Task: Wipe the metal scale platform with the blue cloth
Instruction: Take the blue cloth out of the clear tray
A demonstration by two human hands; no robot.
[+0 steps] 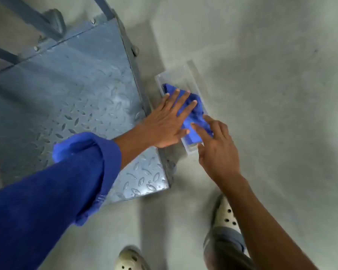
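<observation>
We are at the pick-up: our left hand point(164, 121) and right hand point(216, 147), fingers straight and spread, reach onto the blue cloth point(193, 121) in its clear tray point(180, 75). Next we probably need to close our fingers on it and carry it to the scale platform point(82, 98).

There is one metal scale platform point(82, 106), filling the left and centre of the frame. One blue cloth point(193, 117) lies at centre, and one clear plastic container point(183, 75) holds it. Two hands are in view: one left hand point(164, 123) and one right hand point(217, 151), both at centre. Only one arm wears a blue sleeve point(57, 191), at lower left; the other arm is bare. Two pale perforated shoes show along the bottom edge, one point(129, 259) at lower centre and one point(225, 213) to its right. At least three grey bars point(27, 14) cross the upper left corner. Two screw heads point(93, 21) can be counted on the platform's far edge; any others are too blurred to count.
</observation>
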